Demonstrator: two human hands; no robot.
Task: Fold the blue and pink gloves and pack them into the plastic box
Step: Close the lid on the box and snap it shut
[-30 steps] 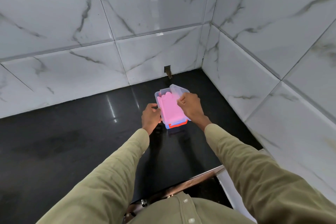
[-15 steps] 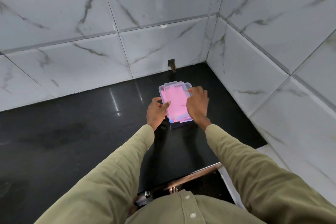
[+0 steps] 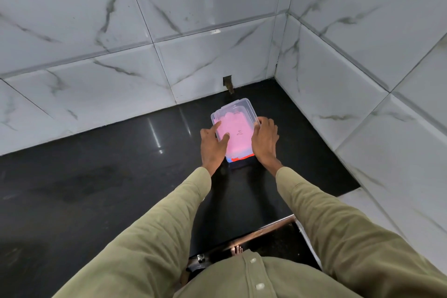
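The plastic box (image 3: 234, 128) sits on the black table (image 3: 96, 176) between my hands, its clear lid (image 3: 238, 107) laid over the folded pink glove (image 3: 235, 133); a strip of blue and red shows at the edge nearest me, probably the blue glove underneath, though I can't be sure. My left hand (image 3: 214, 145) rests flat on the lid, fingers straight and pressing. My right hand (image 3: 264, 139) curls over the box's right rim, gripping it. The box looks light, thin and a bit flexible, likely to slide on this glossy top, so I'd hold it by the rims and press at the corners. The gloves are soft and will squash down. Beyond my fingertips a small wall outlet (image 3: 228, 83) sits in the tiled wall (image 3: 145, 68), well apart; nothing blocks the lid
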